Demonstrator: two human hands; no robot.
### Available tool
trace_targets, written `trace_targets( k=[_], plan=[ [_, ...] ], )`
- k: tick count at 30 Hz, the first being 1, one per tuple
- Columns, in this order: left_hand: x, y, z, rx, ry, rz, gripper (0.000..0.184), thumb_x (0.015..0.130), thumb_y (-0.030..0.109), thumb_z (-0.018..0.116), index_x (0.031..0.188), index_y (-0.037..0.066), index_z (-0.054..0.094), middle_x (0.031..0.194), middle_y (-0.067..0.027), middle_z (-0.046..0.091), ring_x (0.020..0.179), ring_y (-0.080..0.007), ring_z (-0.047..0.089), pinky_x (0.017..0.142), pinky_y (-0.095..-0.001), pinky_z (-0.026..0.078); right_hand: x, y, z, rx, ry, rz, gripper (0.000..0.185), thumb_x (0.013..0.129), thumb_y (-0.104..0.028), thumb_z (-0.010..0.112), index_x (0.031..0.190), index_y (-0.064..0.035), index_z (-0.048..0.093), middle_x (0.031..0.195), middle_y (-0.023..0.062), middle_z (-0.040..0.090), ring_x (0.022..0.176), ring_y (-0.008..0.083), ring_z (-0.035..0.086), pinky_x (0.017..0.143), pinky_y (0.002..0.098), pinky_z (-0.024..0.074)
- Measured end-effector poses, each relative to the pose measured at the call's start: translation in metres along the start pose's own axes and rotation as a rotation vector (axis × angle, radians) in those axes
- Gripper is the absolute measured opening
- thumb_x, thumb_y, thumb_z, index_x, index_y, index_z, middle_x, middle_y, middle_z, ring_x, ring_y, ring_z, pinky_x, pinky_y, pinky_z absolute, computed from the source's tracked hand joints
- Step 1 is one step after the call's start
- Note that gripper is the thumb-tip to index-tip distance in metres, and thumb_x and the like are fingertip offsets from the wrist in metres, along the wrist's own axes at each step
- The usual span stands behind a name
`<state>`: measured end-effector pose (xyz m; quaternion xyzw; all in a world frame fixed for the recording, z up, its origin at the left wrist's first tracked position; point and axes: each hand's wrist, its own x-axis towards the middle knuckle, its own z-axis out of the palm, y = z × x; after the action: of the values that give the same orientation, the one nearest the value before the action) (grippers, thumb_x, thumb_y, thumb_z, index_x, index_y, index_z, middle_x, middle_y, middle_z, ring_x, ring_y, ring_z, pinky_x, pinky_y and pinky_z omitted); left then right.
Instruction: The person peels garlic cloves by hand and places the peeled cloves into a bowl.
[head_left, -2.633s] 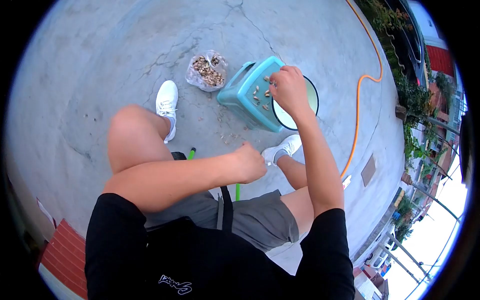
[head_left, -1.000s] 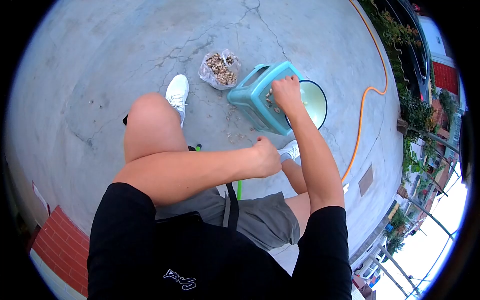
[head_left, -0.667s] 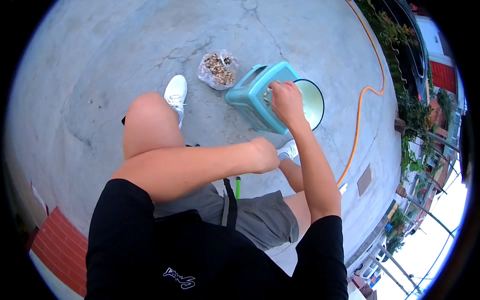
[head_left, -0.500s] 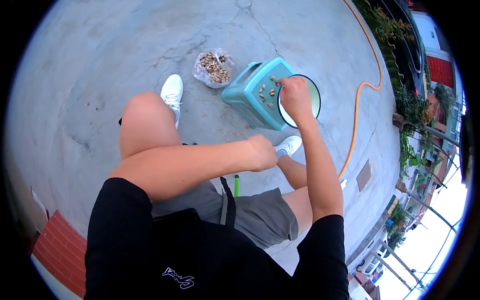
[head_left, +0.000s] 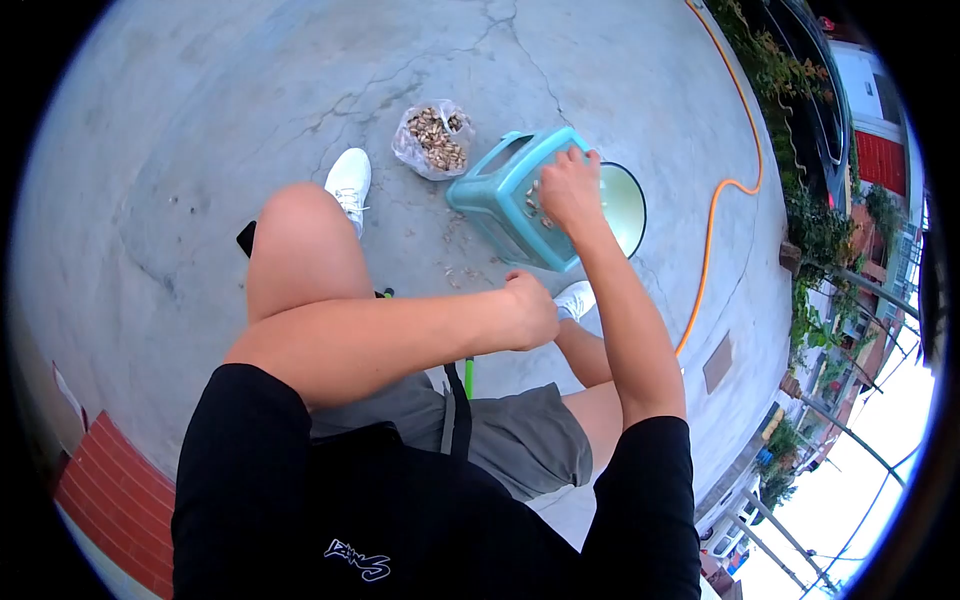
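My right hand (head_left: pixel 570 190) is over the top of a light-blue plastic stool (head_left: pixel 497 186), its fingers curled downward, their tips partly hidden. Beneath and beside it, a few small brownish-white pieces (head_left: pixel 533 198) lie on the stool top, partly covered by the hand. Against the stool's right side is a round pale basin (head_left: pixel 624 212) with a dark rim; whether it rests on the stool or the ground I cannot tell. Lower down, my left hand (head_left: pixel 532 312) is closed in front of my body, and what it holds, if anything, is hidden.
A clear plastic bag (head_left: pixel 432 140) full of similar brownish pieces stands on the concrete ground left of the stool. Small scraps (head_left: pixel 460 275) are scattered below it. An orange hose (head_left: pixel 712 230) curves along the right. A black object (head_left: pixel 246 238) is beside my knee.
My right hand has moved left from the basin's edge to above the stool top. The left hand has shifted slightly, staying closed. The whole view has tilted a little.
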<state>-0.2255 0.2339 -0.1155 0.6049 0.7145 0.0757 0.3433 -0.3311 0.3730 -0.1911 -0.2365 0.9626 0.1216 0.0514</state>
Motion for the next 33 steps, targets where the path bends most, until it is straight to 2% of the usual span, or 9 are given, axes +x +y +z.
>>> trace_targets(
  k=[3,6,8,12,18,21,25,31,33],
  plan=[
    [-0.002,-0.002,0.001,0.012,0.035,-0.011,0.021,0.083,0.015,0.063,0.096,0.005,0.076,0.1,-0.0128,0.075,0.092,-0.032,0.072,0.072,-0.0532,0.053,-0.009,0.016,0.008,0.056,-0.039,0.075,0.012,0.076,-0.014,0.064,0.079,-0.0072,0.074,0.098,0.0131,0.069,0.107,0.0286,0.059,0.101,0.0486,0.038],
    [-0.003,-0.001,-0.001,0.017,0.036,-0.014,0.021,0.083,0.015,0.064,0.096,0.005,0.076,0.1,-0.013,0.075,0.093,-0.0321,0.072,0.074,-0.0541,0.052,-0.02,0.022,0.01,0.169,0.116,-0.015,0.02,0.075,-0.016,0.069,0.092,-0.0041,0.072,0.108,0.0155,0.065,0.113,0.0307,0.056,0.102,0.051,0.0376],
    [-0.002,0.0,0.0,0.006,0.04,-0.012,0.021,0.083,0.016,0.064,0.098,0.005,0.076,0.1,-0.0132,0.075,0.094,-0.032,0.072,0.076,-0.0547,0.052,-0.029,0.016,-0.006,0.19,0.354,0.154,0.041,0.074,-0.017,0.075,0.111,-0.001,0.064,0.119,0.0201,0.057,0.116,0.0363,0.054,0.1,0.0517,0.0396],
    [-0.003,0.002,-0.006,0.001,-0.011,0.001,0.022,0.085,0.016,0.063,0.1,0.006,0.076,0.103,-0.0135,0.074,0.095,-0.0316,0.071,0.077,-0.0548,0.052,-0.055,0.002,0.02,0.452,0.296,0.462,0.067,0.076,-0.018,0.077,0.133,0.0003,0.047,0.12,0.0251,0.054,0.112,0.0443,0.053,0.091,0.0484,0.047],
    [0.003,0.003,0.001,-0.002,0.002,0.004,0.023,0.085,0.015,0.062,0.101,0.006,0.076,0.104,-0.0137,0.074,0.096,-0.0313,0.071,0.078,-0.0539,0.052,-0.066,-0.006,0.037,0.673,0.176,0.516,0.061,0.081,-0.005,0.065,0.138,-0.0067,0.045,0.116,0.021,0.057,0.098,0.0407,0.062,0.08,0.0461,0.0527],
    [0.002,0.003,-0.001,-0.033,-0.021,-0.008,0.023,0.085,0.015,0.062,0.101,0.006,0.076,0.104,-0.0137,0.074,0.097,-0.0315,0.071,0.08,-0.0535,0.051,-0.068,-0.011,0.038,0.541,0.188,0.399,0.054,0.082,-0.003,0.062,0.135,-0.0078,0.05,0.117,0.018,0.058,0.087,0.0344,0.065,0.073,0.0428,0.0542],
    [0.0,0.003,-0.004,-0.014,-0.019,0.005,0.022,0.084,0.014,0.063,0.1,0.006,0.076,0.104,-0.014,0.074,0.096,-0.0314,0.071,0.079,-0.0553,0.05,-0.066,-0.017,0.035,0.473,0.167,0.336,0.049,0.081,-0.003,0.063,0.13,-0.0074,0.055,0.115,0.0179,0.058,0.091,0.0345,0.064,0.072,0.0441,0.0542],
    [-0.001,0.003,-0.004,-0.008,-0.002,0.011,0.023,0.084,0.014,0.064,0.102,0.007,0.076,0.103,-0.0132,0.074,0.095,-0.0313,0.071,0.078,-0.0568,0.049,-0.046,-0.023,0.009,0.146,0.293,0.228,0.025,0.08,-0.007,0.065,0.104,-0.0013,0.069,0.119,0.0192,0.059,0.114,0.0363,0.056,0.098,0.0462,0.0459],
    [0.0,0.005,-0.004,-0.008,-0.002,0.008,0.023,0.084,0.014,0.064,0.102,0.007,0.076,0.103,-0.0126,0.074,0.095,-0.0312,0.071,0.078,-0.0565,0.049,-0.035,-0.018,0.014,-0.028,0.205,0.051,0.015,0.079,-0.01,0.064,0.088,-0.0011,0.073,0.117,0.0203,0.063,0.116,0.0364,0.055,0.112,0.0492,0.0315]
  ],
)
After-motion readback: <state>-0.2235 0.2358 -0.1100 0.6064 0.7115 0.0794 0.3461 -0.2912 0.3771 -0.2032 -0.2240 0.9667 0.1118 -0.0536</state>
